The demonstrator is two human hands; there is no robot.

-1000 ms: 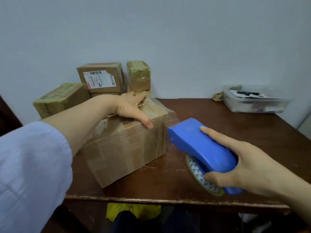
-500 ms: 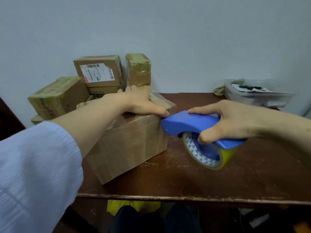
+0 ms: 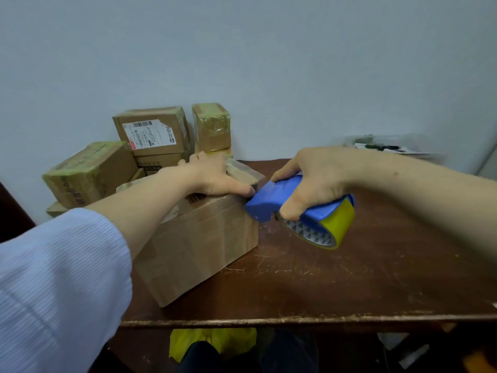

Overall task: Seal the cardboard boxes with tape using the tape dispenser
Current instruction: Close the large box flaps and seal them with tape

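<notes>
Small boxes (image 3: 91, 170) are stacked far left. A cardboard box (image 3: 199, 246) sits on the tabletop (image 3: 349, 278), the left hand (image 3: 212, 176) flat on its top, grip wide. The right hand (image 3: 314, 179) wraps its grip round a blue tape dispenser (image 3: 269, 203), whose nose seems to touch the box's top edge.

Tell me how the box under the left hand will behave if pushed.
Likely to slide: the cardboard box sits flat on the table, so the left hand pressing its top helps. Its flaps probably flex; the cardboard looks creased.
</notes>
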